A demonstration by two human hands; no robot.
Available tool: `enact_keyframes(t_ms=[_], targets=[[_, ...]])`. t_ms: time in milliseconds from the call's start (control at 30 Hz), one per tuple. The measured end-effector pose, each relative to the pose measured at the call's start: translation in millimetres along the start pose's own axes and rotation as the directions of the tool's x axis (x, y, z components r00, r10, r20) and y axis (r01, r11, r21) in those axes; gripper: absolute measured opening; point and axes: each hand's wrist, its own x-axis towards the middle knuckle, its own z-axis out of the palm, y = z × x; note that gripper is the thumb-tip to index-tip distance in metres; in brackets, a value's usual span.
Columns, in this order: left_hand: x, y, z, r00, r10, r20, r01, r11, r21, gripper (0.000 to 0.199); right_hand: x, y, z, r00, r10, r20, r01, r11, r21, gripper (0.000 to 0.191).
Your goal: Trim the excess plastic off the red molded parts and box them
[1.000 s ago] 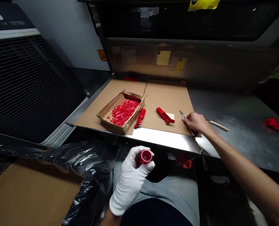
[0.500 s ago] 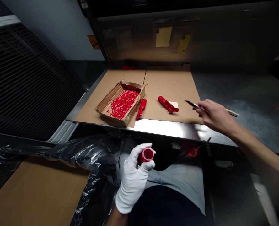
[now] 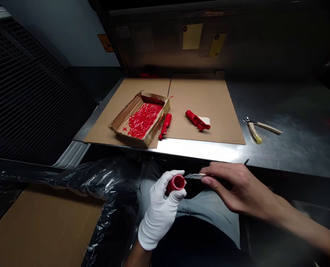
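My left hand [image 3: 162, 207], in a white glove, is closed around a red tubular part [image 3: 178, 182] with its round opening facing up. Bare and pinched, my right hand [image 3: 234, 185] holds a knife [image 3: 194, 176] whose blade points left, its tip close beside the red part's rim; whether they touch I cannot tell. Above them on the bench, a red piece [image 3: 197, 120] lies on a small pale block, and another red piece [image 3: 165, 126] rests beside a cardboard tray [image 3: 117, 120] of small red bits [image 3: 145, 120].
Cutting pliers [image 3: 269, 128] with pale handles lie on the metal bench [image 3: 301, 144] at the right. Cardboard sheets [image 3: 215, 96] cover its middle. A large carton [image 3: 48, 222] lined with dark plastic [image 3: 109, 185] stands at the lower left.
My right hand has come down and left from over the bench, bringing the knife to the red part. The pliers now show fully. My left hand keeps its hold.
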Motion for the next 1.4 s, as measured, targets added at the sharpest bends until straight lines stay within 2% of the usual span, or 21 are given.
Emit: enact_keyframes(t_ms=[100,200,300,367,400,467,533,567,600,667,767,833,867,933,1000,1067,1200,1300,1400], targets=[[-0.1,-0.4,0.7,1.0,-0.006,-0.003,0.006,1.0,-0.017,0.03,1.4,-2.1,-1.2,1.0,0.023,-0.012,-0.023,1.0,0.019,0.01],[0.4,-2.0,0.6,1.0,-0.02,-0.005,0.02,0.998,-0.051,0.029,-5.6,3.3,3.9,0.991,0.131,-0.03,-0.129,0.99,0.052,0.01],[1.1,-6.7,-0.2,0.999,-0.05,-0.014,0.049,0.997,-0.063,0.029,-24.4,18.3,26.1,0.963,0.26,-0.073,-0.248,0.959,0.135,0.011],[2.1,-11.3,-0.4,0.998,-0.063,-0.023,0.062,0.996,-0.069,0.028,-39.9,29.1,48.3,0.926,0.348,-0.146,-0.327,0.933,0.153,0.013],[2.9,-13.7,-0.2,0.997,-0.071,-0.029,0.069,0.995,-0.07,0.029,-46.7,33.6,59.7,0.898,0.385,-0.212,-0.367,0.922,0.121,0.014],[4.5,-18.2,0.8,0.995,-0.094,-0.036,0.092,0.994,-0.06,0.03,-55.9,40.3,79.7,0.811,0.422,-0.405,-0.448,0.893,0.033,0.014],[6.2,-21.5,2.3,0.993,-0.116,-0.035,0.115,0.993,-0.039,0.032,-57.1,45.9,93.9,0.683,0.385,-0.62,-0.504,0.863,-0.019,0.015],[6.9,-22.5,3.2,0.992,-0.124,-0.036,0.123,0.992,-0.029,0.033,-55.0,49.2,98.9,0.619,0.358,-0.699,-0.52,0.854,-0.023,0.016],[7.7,-23.1,4.0,0.991,-0.128,-0.037,0.127,0.992,-0.022,0.034,-51.6,53.2,102.7,0.576,0.335,-0.746,-0.526,0.85,-0.025,0.017],[8.8,-23.5,5.6,0.99,-0.136,-0.043,0.136,0.991,-0.016,0.036,-43.5,62.3,107.8,0.555,0.321,-0.768,-0.529,0.848,-0.028,0.019],[9.3,-23.6,6.5,0.987,-0.152,-0.054,0.151,0.988,-0.017,0.036,-36.0,69.6,108.9,0.601,0.357,-0.715,-0.531,0.847,-0.023,0.022],[8.4,-23.4,6.1,0.986,-0.157,-0.052,0.156,0.988,-0.011,0.036,-36.9,64.2,102.7,0.638,0.383,-0.667,-0.517,0.856,-0.003,0.02],[7.6,-23.1,5.6,0.988,-0.151,-0.045,0.151,0.989,-0.005,0.035,-38.7,58.2,96.8,0.672,0.399,-0.625,-0.492,0.87,0.027,0.018],[5.4,-21.5,4.3,0.992,-0.122,-0.02,0.122,0.992,0.01,0.032,-43.1,42.5,79.5,0.775,0.4,-0.49,-0.408,0.908,0.096,0.018],[3.2,-18.7,2.7,0.998,-0.07,0.009,0.07,0.997,0.031,0.03,-46.2,26.5,58.0,0.889,0.317,-0.331,-0.292,0.948,0.124,0.018],[1.5,-15.4,1.1,0.999,-0.011,0.039,0.009,0.999,0.054,0.028,-46.5,14.8,37.6,0.955,0.201,-0.219,-0.193,0.979,0.06,0.02],[-1.2,-10.7,-1.2,0.99,0.103,0.095,-0.111,0.99,0.082,0.023,-42.3,4.1,17.1,0.991,0.057,-0.118,-0.077,0.982,-0.174,0.031],[-2.9,-8.2,-1.8,0.981,0.148,0.128,-0.162,0.981,0.105,0.021,-39.6,1.0,17.7,0.992,-0.015,-0.122,-0.027,0.943,-0.331,0.037],[-3.3,-5.9,-1.7,0.975,0.16,0.157,-0.178,0.978,0.108,0.021,-38.4,-0.6,21.5,0.987,-0.062,-0.15,-0.006,0.91,-0.415,0.038]])
